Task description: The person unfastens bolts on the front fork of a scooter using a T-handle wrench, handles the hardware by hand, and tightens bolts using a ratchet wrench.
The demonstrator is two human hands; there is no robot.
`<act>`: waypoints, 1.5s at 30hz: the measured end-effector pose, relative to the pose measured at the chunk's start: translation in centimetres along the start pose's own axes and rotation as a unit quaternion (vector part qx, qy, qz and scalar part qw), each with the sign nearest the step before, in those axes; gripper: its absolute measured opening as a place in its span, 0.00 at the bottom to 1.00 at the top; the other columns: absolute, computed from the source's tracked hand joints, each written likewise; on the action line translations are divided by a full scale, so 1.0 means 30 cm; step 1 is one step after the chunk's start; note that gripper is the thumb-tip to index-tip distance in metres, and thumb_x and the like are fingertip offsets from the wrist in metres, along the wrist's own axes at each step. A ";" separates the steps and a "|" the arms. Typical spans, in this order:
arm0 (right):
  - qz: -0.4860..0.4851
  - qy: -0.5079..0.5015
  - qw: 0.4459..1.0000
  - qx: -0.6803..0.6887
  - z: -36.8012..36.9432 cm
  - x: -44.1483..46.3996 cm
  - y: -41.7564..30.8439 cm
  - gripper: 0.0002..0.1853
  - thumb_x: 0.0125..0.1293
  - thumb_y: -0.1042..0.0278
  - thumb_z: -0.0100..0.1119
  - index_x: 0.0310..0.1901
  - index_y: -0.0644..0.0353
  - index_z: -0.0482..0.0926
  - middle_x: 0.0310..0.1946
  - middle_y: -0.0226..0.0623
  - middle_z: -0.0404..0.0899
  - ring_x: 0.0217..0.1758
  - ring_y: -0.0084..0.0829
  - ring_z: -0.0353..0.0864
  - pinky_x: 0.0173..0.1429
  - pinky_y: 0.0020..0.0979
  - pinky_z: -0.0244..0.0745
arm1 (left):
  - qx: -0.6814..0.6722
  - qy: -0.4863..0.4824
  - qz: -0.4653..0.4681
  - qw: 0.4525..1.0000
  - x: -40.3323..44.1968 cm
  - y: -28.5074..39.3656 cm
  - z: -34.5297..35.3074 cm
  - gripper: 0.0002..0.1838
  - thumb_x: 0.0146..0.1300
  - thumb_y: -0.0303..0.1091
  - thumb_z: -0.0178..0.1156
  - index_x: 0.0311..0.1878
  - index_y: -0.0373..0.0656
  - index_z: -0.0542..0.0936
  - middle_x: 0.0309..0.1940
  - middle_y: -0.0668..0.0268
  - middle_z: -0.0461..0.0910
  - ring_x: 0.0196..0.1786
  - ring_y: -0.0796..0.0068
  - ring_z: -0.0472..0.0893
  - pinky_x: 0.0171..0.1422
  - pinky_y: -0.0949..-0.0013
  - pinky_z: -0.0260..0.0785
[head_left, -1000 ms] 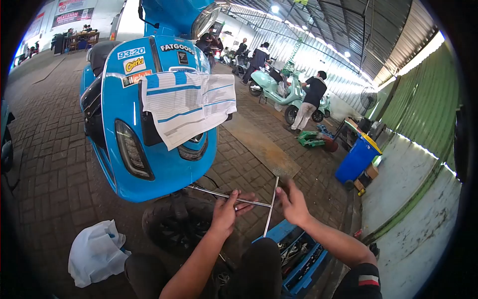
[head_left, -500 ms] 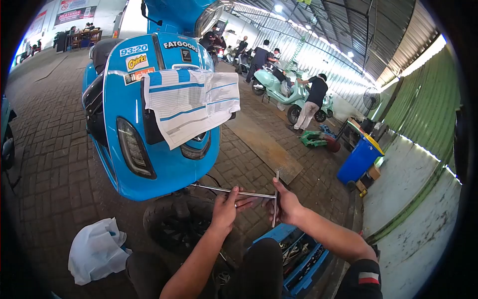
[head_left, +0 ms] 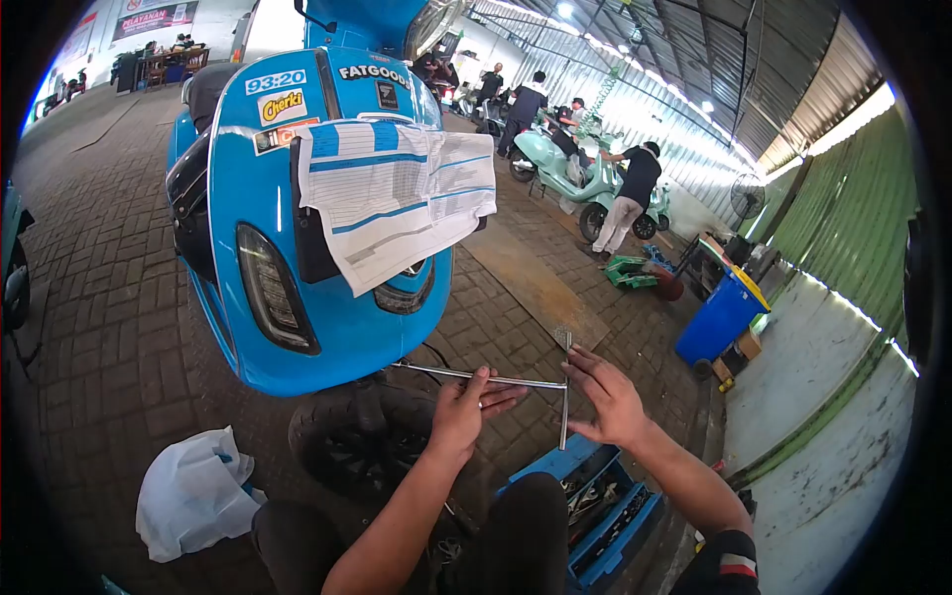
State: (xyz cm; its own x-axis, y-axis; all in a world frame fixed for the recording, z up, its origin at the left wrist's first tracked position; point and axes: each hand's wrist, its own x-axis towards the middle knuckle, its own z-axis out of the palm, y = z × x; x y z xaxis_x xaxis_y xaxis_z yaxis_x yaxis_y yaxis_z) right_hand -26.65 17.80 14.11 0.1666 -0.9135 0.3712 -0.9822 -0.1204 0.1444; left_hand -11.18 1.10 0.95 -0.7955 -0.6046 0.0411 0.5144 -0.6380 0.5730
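Note:
A long, thin T-handle wrench [head_left: 531, 383] lies almost level, its far end reaching under the lower edge of the blue scooter [head_left: 248, 347]. My left hand [head_left: 464, 412] supports the shaft, thumb over the top and fingers beneath. At the near end, my right hand [head_left: 607, 402] is at the crossbar, with fingertips by its upper part and the thumb by its lower part. What the wrench tip meets is hidden behind the bodywork. Below the shaft is the scooter's black wheel [head_left: 347, 441]. A printed paper sheet [head_left: 387, 203] hangs over the scooter's rear.
A blue toolbox [head_left: 605, 555] with several tools sits by my right knee. To the left lies a white plastic bag [head_left: 188, 496]. A blue bin [head_left: 716, 315] stands along the right wall. Further back, people work around a mint-green scooter [head_left: 545, 162].
My right hand has shifted its hold on the crossbar, its fingers now toward the upper end and less wrapped. My left hand stays on the shaft. The view has shifted slightly.

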 end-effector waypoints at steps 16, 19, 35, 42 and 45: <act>0.348 0.023 0.877 0.330 0.085 -0.002 -0.028 0.33 0.73 0.51 0.66 0.65 0.72 0.70 0.58 0.60 0.78 0.49 0.51 0.87 0.49 0.48 0.85 | 0.007 0.033 0.004 0.999 -0.020 -0.010 -0.017 0.16 0.83 0.41 0.54 0.50 0.34 0.75 0.51 0.42 0.86 0.52 0.53 0.89 0.60 0.53 0.85; 0.093 0.060 0.993 0.033 0.047 -0.033 -0.012 0.42 0.64 0.62 0.70 0.77 0.61 0.64 0.75 0.55 0.63 0.76 0.57 0.68 0.77 0.56 0.68 | 0.002 0.036 0.002 0.999 -0.024 0.005 -0.007 0.16 0.83 0.41 0.54 0.50 0.33 0.75 0.51 0.42 0.86 0.53 0.52 0.89 0.60 0.53 0.85; 0.402 -0.061 0.782 0.472 0.089 0.038 0.012 0.37 0.77 0.34 0.56 0.38 0.72 0.84 0.28 0.47 0.87 0.29 0.42 0.90 0.38 0.39 0.87 | -0.015 0.049 0.000 0.999 -0.004 0.017 -0.006 0.14 0.83 0.40 0.53 0.50 0.35 0.75 0.49 0.45 0.86 0.52 0.52 0.90 0.59 0.54 0.85; 0.400 -0.055 0.856 0.323 0.046 0.065 -0.022 0.31 0.80 0.43 0.53 0.60 0.71 0.78 0.48 0.50 0.86 0.50 0.48 0.90 0.56 0.43 0.86 | -0.051 0.051 0.007 0.997 -0.006 0.005 -0.003 0.18 0.82 0.40 0.56 0.56 0.31 0.74 0.51 0.45 0.85 0.56 0.48 0.88 0.62 0.51 0.84; 0.070 0.137 0.988 -0.029 0.022 0.060 -0.055 0.29 0.77 0.51 0.54 0.70 0.65 0.73 0.61 0.54 0.78 0.70 0.56 0.77 0.75 0.55 0.73 | -0.067 0.035 0.013 0.997 0.023 -0.013 -0.020 0.17 0.82 0.40 0.56 0.56 0.32 0.75 0.49 0.46 0.85 0.55 0.49 0.89 0.61 0.52 0.85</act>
State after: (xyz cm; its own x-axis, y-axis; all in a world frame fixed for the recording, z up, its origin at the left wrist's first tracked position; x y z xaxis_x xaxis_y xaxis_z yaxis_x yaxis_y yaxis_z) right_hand -24.79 16.10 13.93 0.0539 -0.7794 0.6243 -0.9920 0.0298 0.1229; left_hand -11.73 0.65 0.27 -0.7598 -0.6502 -0.0052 0.5760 -0.6768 0.4584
